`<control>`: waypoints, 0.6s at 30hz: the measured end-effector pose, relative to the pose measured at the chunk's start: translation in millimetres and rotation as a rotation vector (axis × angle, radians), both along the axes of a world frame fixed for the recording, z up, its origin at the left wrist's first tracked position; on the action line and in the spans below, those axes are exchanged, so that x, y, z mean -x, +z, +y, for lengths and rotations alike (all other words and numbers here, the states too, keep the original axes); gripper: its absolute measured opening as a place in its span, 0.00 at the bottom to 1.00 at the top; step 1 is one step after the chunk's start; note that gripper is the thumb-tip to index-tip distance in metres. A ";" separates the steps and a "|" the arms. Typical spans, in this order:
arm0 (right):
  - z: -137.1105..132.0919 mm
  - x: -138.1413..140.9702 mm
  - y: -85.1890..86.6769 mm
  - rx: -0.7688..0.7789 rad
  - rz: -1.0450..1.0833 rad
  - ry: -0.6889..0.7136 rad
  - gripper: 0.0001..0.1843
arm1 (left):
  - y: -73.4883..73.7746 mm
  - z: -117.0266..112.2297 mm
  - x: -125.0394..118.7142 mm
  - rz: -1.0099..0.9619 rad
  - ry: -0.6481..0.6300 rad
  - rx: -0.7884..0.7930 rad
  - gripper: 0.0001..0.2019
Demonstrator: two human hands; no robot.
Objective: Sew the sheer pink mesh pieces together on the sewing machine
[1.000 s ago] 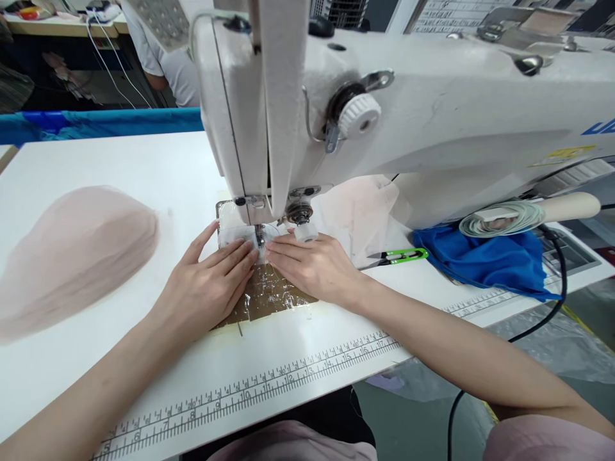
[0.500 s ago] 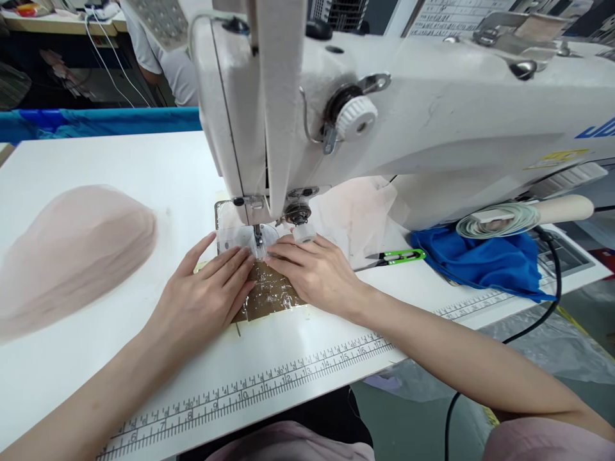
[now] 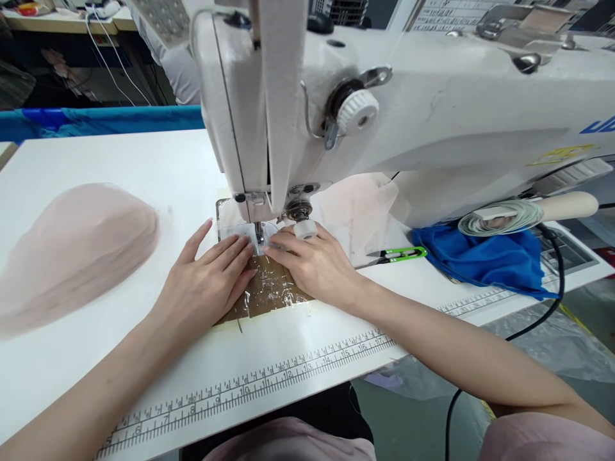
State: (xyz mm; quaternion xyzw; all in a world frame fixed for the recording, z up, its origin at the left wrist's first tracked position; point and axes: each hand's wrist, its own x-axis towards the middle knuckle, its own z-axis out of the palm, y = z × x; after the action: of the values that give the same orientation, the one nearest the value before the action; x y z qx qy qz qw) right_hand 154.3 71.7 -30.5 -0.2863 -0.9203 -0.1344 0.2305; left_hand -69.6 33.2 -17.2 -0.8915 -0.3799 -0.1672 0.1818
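Under the head of a white sewing machine (image 3: 418, 96), both my hands lie at the presser foot (image 3: 260, 234). My left hand (image 3: 206, 278) rests flat left of the foot, thumb and fingers stretched out, its fingertips on the edge of a thin, sheer whitish fabric piece (image 3: 235, 230). To the right of the foot, my right hand (image 3: 319, 262) lies palm down with its fingers extended, tips close to the needle area. What is beneath its fingertips is hidden. A brown plate covered in clear tape (image 3: 271, 288) shows between the hands.
Sheer pink fabric (image 3: 81, 250) lies at the left, with more pale pink fabric (image 3: 358, 205) behind my right hand. Green thread snips (image 3: 401, 255), a blue cloth (image 3: 485, 259) and a coiled pale cord (image 3: 500, 218) are at the right. A printed ruler (image 3: 245, 390) follows the front edge.
My left hand has shifted very slightly left, and a little more of the brown plate shows. My right hand stays by the presser foot. The view has moved slightly.
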 end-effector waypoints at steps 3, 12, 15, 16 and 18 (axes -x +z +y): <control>2.1 0.4 1.3 0.014 -0.026 -0.017 0.19 | -1.6 2.7 0.6 -0.009 0.006 0.000 0.17; 4.1 0.9 3.6 -0.023 -0.061 -0.056 0.20 | -2.5 7.1 0.9 -0.012 0.051 0.045 0.19; 5.0 0.5 2.8 -0.029 -0.053 -0.057 0.20 | -2.6 8.3 1.1 -0.025 0.056 0.059 0.19; 5.2 0.3 2.8 -0.023 -0.053 -0.059 0.20 | -2.6 8.7 1.3 -0.027 0.057 0.062 0.19; 5.1 -0.4 3.7 -0.011 -0.054 -0.065 0.20 | -2.8 9.4 1.6 -0.028 0.060 0.057 0.19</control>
State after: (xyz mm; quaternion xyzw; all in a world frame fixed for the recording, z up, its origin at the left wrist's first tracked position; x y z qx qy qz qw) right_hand 154.7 76.8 -26.8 -0.3112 -0.9156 -0.1544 0.2026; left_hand -71.2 42.6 -20.0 -0.8820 -0.4136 -0.1631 0.1561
